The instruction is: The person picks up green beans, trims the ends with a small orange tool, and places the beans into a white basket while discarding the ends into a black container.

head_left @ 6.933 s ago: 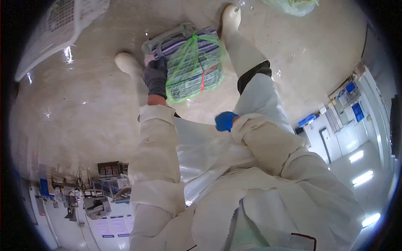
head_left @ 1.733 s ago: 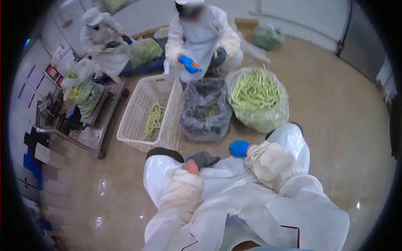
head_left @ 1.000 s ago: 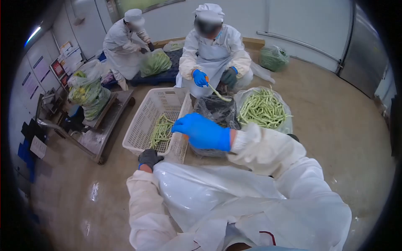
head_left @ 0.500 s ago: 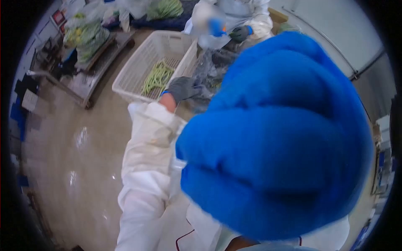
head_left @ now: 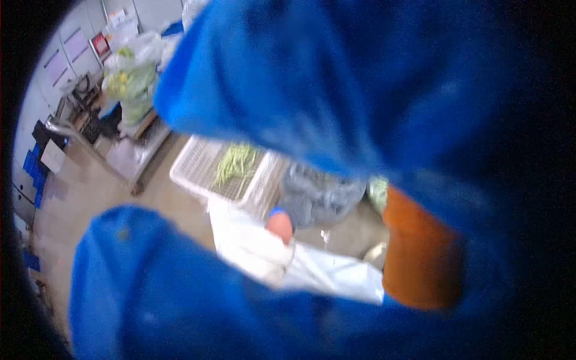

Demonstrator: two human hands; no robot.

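Observation:
Very near the lens, my right hand (head_left: 288, 84) in a blue glove fills much of the view, blurred. Its blue parts spread above and below a gap, and an orange-brown patch (head_left: 423, 255) shows at the right of that gap. Below the gap, my left arm in a white sleeve (head_left: 249, 243) reaches forward. Its grey-gloved left hand (head_left: 294, 211), with a blue cuff at the wrist, overlaps a dark plastic bag (head_left: 336, 195); the fingers cannot be made out. Just left of the bag is a white crate (head_left: 183, 171) with long green beans (head_left: 237, 163) in it.
A metal cart (head_left: 138, 159) at the left carries a clear bag of green vegetables (head_left: 132, 90). Blue items (head_left: 35, 174) line the left wall. Brown floor (head_left: 78, 192) shows between that wall and the crate.
My right hand has spread over more of the view, from a bunched shape at the right. The crate and beans sit lower in view, and the co-worker opposite is now hidden.

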